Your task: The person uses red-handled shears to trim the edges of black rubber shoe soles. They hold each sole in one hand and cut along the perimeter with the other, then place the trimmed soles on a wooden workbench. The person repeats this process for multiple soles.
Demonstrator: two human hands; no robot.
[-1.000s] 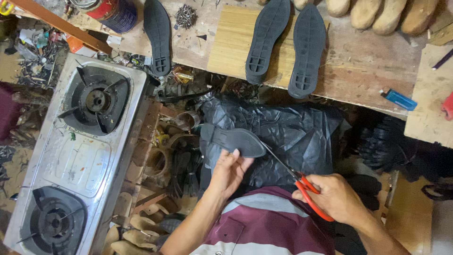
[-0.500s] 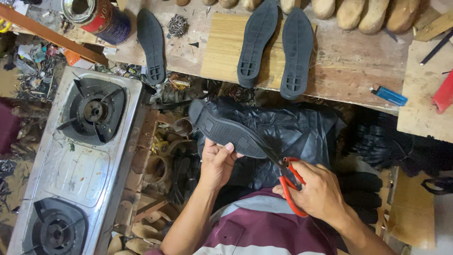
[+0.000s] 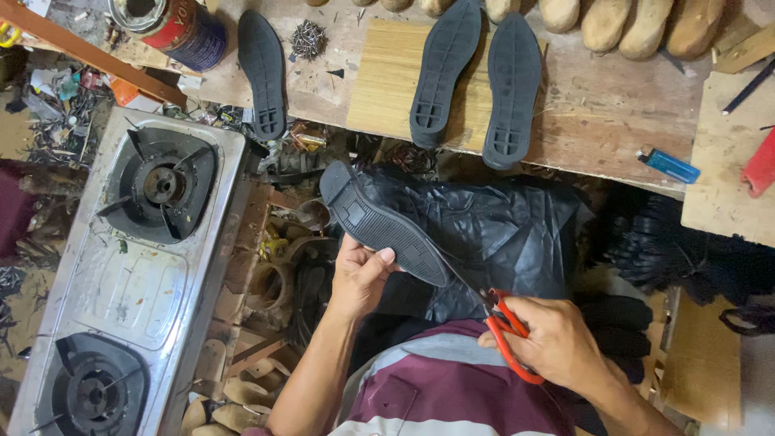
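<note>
1. Black shoe sole (image 3: 386, 229): I observed it held above the lap, over a black plastic sheet (image 3: 517, 234), tread side up. Its long axis ran diagonally, heel end at upper left, toe end pointing lower right towards the scissors.
2. Left hand (image 3: 359, 278): I found it closed on the sole near its middle, thumb across the near edge, fingers beneath. This hand was the nearer one and carried the sole's weight.
3. Right hand (image 3: 557, 343): I noted it wrapped through the red handles of a pair of scissors (image 3: 504, 327), just beside the sole's toe end. The dark blades reached to the sole's lower edge; how far apart they stood I could not tell.
4. The sole lay up and to the left of the right hand, directly above the left.
5. Surroundings: three further black soles (image 3: 476, 77) lay on the wooden worktop (image 3: 597, 105), with a blue lighter (image 3: 668, 165) and a tin can (image 3: 173, 28). A two-burner stove (image 3: 133, 270) stood to the left.
</note>
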